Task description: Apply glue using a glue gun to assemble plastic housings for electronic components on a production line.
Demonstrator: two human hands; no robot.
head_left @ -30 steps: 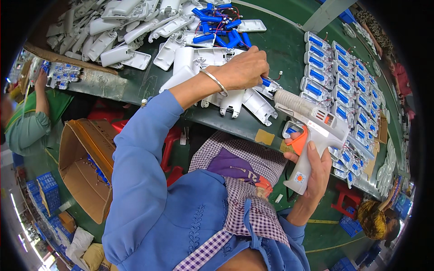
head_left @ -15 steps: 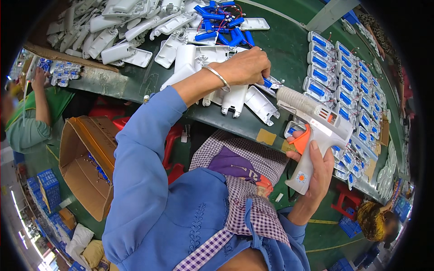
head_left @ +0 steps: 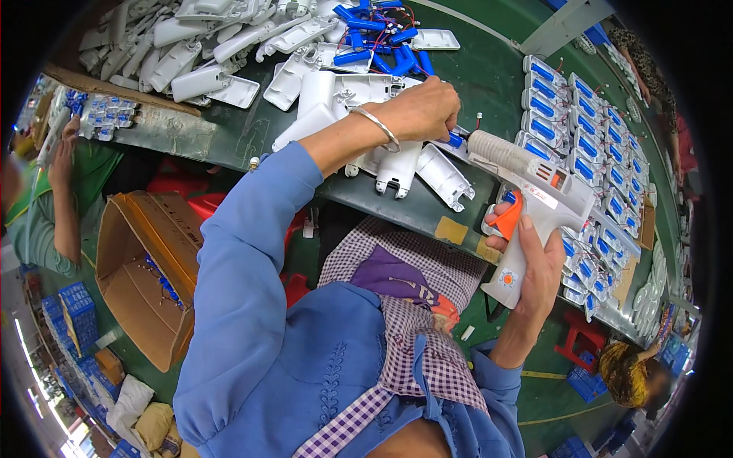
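My right hand (head_left: pixel 538 271) is wrapped round the grip of a white and grey glue gun (head_left: pixel 546 202), with fingers at its orange trigger (head_left: pixel 508 217). The gun's nozzle points up and left, close to my left hand (head_left: pixel 422 112). That hand is closed, its fingertips partly hidden, on a blue cylindrical battery (head_left: pixel 456 140) that seems to lie in a white plastic shell. Below it, an open white shell half (head_left: pixel 443 177) rests near the table edge. More white shells (head_left: pixel 314 95) lie beneath and beside my left wrist, which wears a silver bangle.
Rows of white shells with blue batteries (head_left: pixel 584 145) cover the table's right side. At the far left is a heap of white shells (head_left: pixel 175 65), beside loose blue batteries (head_left: pixel 366 38). A cardboard box (head_left: pixel 145 282) stands below the table; a co-worker's arm (head_left: pixel 65 198) shows left.
The glue gun stays by the battery, its body tilted only slightly differently. My left hand has barely shifted. At the left, the co-worker's hand and arm have moved.
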